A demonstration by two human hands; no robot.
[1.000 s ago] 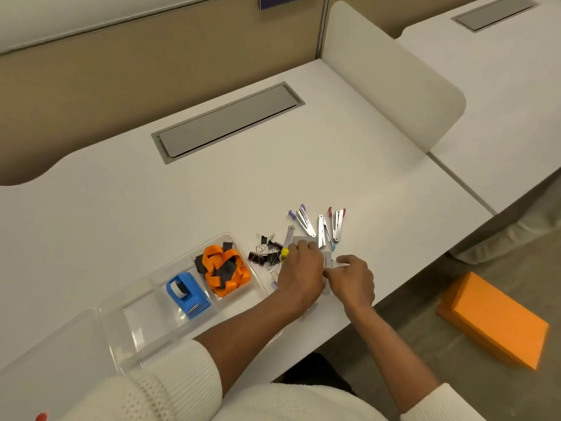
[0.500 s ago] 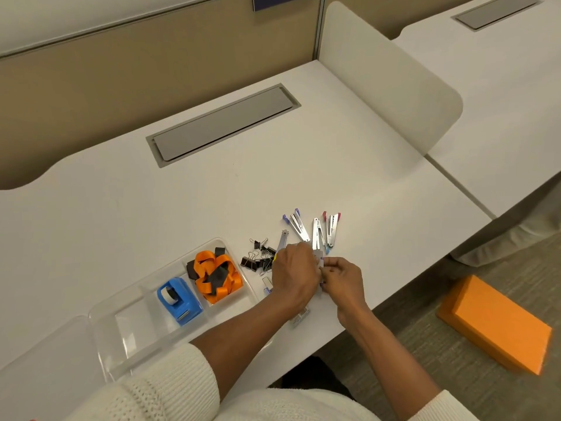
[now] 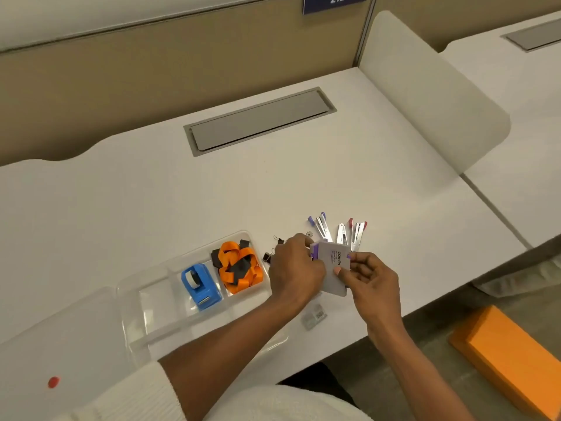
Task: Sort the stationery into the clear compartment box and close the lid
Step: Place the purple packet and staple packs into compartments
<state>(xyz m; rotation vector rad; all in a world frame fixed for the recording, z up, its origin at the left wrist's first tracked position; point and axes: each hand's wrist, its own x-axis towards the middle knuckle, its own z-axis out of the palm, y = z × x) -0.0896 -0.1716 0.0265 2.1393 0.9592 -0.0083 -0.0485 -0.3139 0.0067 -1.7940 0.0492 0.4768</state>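
Note:
Both hands hold a small grey and purple case [image 3: 332, 265] just above the desk: my left hand [image 3: 296, 268] grips its left side, my right hand [image 3: 368, 276] its right edge. To the left lies the clear compartment box [image 3: 151, 302], with a blue tape dispenser [image 3: 198, 285] in one compartment and orange and black lanyards [image 3: 239, 265] in the one beside it. Its open lid [image 3: 60, 344] lies flat at the far left. Several metal stapler-like clips [image 3: 340, 230] fan out behind the case. Black binder clips [image 3: 273, 252] peek out left of my left hand.
A small clear packet [image 3: 314, 317] lies near the desk's front edge. A grey cable hatch [image 3: 258, 120] is set into the desk [image 3: 121, 202] farther back. A rounded divider panel [image 3: 425, 95] stands at right. An orange block [image 3: 510, 360] sits on the floor.
Both hands lifted the grey case off the desk and turned its printed face up. The view shifted right and upward.

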